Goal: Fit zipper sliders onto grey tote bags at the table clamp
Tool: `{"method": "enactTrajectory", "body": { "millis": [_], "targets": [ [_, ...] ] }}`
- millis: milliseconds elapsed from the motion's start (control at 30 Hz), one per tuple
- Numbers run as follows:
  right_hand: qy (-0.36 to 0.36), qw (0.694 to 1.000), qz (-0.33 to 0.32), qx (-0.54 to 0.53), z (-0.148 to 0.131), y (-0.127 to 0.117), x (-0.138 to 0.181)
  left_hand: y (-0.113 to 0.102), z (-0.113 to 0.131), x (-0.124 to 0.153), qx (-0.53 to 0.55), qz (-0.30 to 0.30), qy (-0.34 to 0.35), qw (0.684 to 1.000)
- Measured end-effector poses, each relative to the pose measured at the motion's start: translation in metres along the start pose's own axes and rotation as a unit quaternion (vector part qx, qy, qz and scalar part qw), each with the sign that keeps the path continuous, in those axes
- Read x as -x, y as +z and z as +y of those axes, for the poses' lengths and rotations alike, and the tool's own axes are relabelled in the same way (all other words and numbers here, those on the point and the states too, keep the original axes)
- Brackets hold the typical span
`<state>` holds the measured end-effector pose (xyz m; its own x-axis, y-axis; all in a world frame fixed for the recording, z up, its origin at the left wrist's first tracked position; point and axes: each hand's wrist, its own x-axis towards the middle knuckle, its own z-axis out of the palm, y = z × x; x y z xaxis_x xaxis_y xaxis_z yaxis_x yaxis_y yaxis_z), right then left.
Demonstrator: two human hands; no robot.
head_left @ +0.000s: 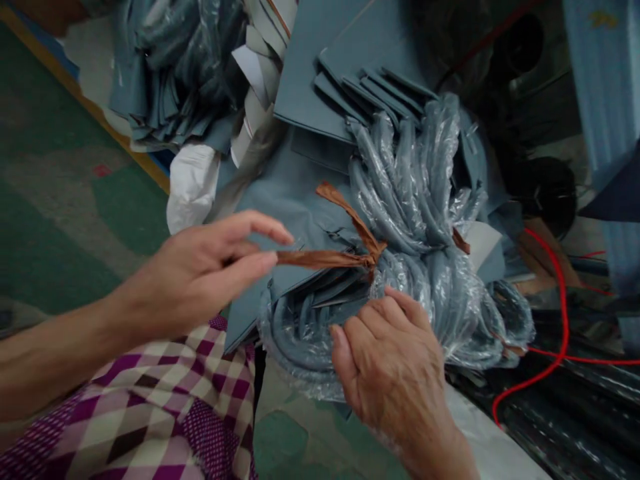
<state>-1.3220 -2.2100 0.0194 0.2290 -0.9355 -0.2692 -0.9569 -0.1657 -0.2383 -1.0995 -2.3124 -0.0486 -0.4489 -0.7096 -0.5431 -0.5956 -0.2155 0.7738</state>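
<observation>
Hands (200, 267) touch brown strip (325, 259), plastic wrap (410, 180) sheathing blue-grey loops (456, 300).

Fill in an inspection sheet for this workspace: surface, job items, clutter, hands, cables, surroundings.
Surface: largely covered by grey-blue sheets; the support beneath is hidden.
Job items: plastic-wrapped bundle of grey-blue loops, with a brown strip knotted at its left side, one tail loose.
Clutter: white crumpled item to the left; second wrapped stack at upper left.
Left hand: pinching one strip end.
Right hand: curled against the bundle's lower part; its grip is hidden.
Cables: red cord curving on the right; contact with the bundle unclear.
Surroundings: green-patched floor at left; dark, indistinct items at right.
</observation>
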Motion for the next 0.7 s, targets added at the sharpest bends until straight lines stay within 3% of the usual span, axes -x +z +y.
{"method": "enactTrajectory", "body": {
  "millis": [100, 167, 267, 333, 433, 567, 633, 700],
  "targets": [
    [0.010, 1.000, 0.011, 0.007, -0.003, 0.006, 0.004, 0.020, -0.016, -0.056, -0.238, -0.019, 0.095, 0.966],
    [0.014, 1.000, 0.014, 0.007, -0.004, 0.008, 0.004, 0.041, -0.010, -0.083, -0.252, -0.040, 0.143, 0.956],
    [0.019, 1.000, 0.020, 0.012, -0.005, 0.009, 0.003, 0.083, 0.024, -0.101, -0.155, -0.082, 0.164, 0.971],
    [0.021, 0.999, 0.026, 0.015, -0.005, 0.009, 0.001, 0.111, 0.048, -0.104, -0.077, -0.114, 0.116, 0.984],
    [0.022, 0.999, 0.037, 0.016, -0.005, 0.009, 0.000, 0.135, 0.069, -0.107, 0.073, -0.056, 0.079, 0.993],
    [0.025, 0.999, 0.042, 0.017, -0.004, 0.010, 0.001, 0.116, 0.066, -0.100, 0.305, 0.050, 0.152, 0.939],
    [0.025, 0.999, 0.045, 0.013, -0.003, 0.010, 0.001, 0.098, 0.059, -0.091, 0.355, 0.068, 0.169, 0.917],
    [0.025, 0.999, 0.047, 0.011, -0.004, 0.011, 0.000, 0.088, 0.049, -0.084, 0.390, 0.057, 0.141, 0.908]
  ]
}}
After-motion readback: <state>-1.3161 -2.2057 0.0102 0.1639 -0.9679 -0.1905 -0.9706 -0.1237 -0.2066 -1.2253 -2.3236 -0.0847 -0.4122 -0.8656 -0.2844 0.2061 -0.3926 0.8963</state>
